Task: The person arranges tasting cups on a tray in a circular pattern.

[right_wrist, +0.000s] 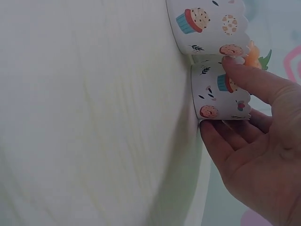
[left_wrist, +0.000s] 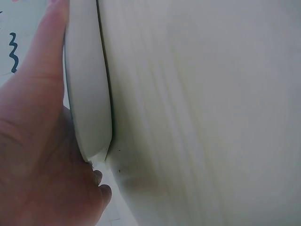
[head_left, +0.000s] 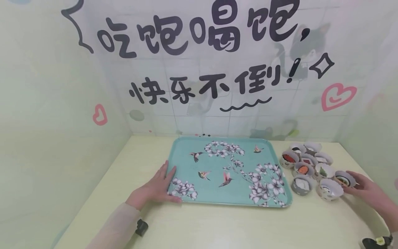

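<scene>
A turquoise tray (head_left: 217,173) printed with white blossoms and small birds lies flat on the table. My left hand (head_left: 157,188) rests against its near left corner, fingers fairly straight along the left side and thumb along the front edge. In the left wrist view, the tray's pale outer wall (left_wrist: 89,84) sits beside my thumb. At the right end of a cluster of paper baking cups, my right hand (head_left: 368,192) grips one cup (right_wrist: 218,94) between thumb and fingers. That cup has a scalloped rim and cupcake prints. Another cup (head_left: 330,190) stands right beside it.
Several more scalloped cups, including one with a red filling (head_left: 290,158) and one with a green leaf (head_left: 323,171), stand close to the tray's right side. The pale table (head_left: 199,228) meets a wall sheet (head_left: 199,121) with large black lettering.
</scene>
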Motion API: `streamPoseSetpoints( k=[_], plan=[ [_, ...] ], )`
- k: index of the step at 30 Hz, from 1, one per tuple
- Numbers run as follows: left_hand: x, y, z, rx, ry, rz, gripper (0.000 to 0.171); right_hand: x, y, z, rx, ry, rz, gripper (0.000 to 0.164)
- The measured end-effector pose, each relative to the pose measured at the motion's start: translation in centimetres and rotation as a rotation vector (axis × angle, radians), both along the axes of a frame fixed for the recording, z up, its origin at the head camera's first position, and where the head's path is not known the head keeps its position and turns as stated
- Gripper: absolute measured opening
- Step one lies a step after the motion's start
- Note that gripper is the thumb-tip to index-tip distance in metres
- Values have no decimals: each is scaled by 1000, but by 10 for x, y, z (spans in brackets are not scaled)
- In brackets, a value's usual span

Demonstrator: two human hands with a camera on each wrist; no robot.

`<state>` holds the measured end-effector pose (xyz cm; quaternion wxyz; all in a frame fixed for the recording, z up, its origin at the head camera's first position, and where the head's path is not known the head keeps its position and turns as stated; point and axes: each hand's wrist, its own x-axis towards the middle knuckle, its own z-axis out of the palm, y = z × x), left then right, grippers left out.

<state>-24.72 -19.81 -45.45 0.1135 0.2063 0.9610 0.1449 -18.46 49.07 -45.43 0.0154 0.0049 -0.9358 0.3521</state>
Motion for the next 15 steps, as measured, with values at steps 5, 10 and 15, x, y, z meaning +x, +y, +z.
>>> streamPoseSetpoints(
  k=[5, 10, 15],
  plan=[
    [0, 0, 0, -1, -5, 2, 130, -3, 0, -4, -30, 53, -17, 56],
    [0, 0, 1, -2, -1, -8, 130, -4, -1, -1, 56, 34, -59, 64],
    [0, 1, 0, -8, 0, -11, 131, -1, 0, 6, 98, 11, -89, 69]
  ],
)
